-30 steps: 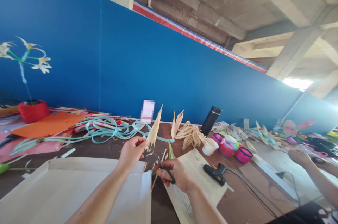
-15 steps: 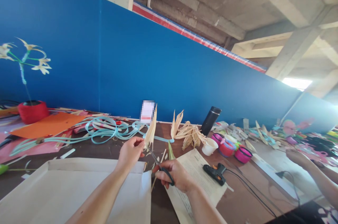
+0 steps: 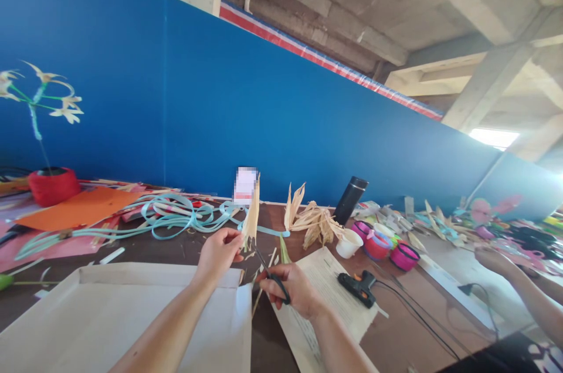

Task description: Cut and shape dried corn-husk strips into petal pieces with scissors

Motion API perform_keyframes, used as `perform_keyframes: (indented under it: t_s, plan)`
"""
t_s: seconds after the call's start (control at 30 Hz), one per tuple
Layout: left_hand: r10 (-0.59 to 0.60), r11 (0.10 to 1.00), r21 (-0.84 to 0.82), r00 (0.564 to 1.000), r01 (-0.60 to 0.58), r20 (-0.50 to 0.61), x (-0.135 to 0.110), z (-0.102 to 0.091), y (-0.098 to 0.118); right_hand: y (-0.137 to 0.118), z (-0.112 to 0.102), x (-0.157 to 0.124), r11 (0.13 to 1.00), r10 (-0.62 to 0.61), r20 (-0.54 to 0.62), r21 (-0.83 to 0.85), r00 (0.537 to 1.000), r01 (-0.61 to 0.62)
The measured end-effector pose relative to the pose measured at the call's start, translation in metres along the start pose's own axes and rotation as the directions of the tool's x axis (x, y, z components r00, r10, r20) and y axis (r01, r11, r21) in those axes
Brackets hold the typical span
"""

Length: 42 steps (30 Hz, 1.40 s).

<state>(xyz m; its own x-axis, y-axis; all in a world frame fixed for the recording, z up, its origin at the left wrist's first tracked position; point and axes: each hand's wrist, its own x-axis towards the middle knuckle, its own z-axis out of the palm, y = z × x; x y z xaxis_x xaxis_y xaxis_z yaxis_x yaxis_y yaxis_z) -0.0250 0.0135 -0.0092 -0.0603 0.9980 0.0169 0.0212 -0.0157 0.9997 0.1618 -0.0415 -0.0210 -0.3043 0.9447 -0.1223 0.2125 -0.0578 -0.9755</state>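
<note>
Pinched in my left hand is a piece of dried corn husk, upright, with its pointed end up and a ragged lower edge. My right hand grips a pair of scissors by dark handles. The blades point up and left, their tips just below the husk's lower edge; whether they touch it I cannot tell. Beneath lie small husk scraps and thin sticks on the dark table. More dried husks rest beyond my right hand, and a greenish husk piece lies just past its knuckles.
A white box lid lies at front left. Right of my hands are a printed sheet, a black glue gun with its cord, a white cup and a black flask. Another person's hand is at far right.
The scissors have drawn slightly away from the husk, down and to the right. The husk has turned a little in my left hand and looks narrower.
</note>
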Motion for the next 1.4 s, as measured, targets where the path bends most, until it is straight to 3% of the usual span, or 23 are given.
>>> perform_keyframes:
  t_s: [0.27, 1.4]
  plan:
    - [0.036, 0.997, 0.073, 0.999, -0.034, -0.02, 0.005, -0.001, -0.009, -0.01, 0.002, -0.007, 0.999, -0.001, 0.064, -0.044, 0.998, 0.004]
    - [0.02, 0.992, 0.121, 0.999, -0.025, 0.046, -0.001, 0.001, 0.002, -0.001, 0.0, -0.001, 1.0, 0.018, -0.002, -0.018, 1.0, -0.018]
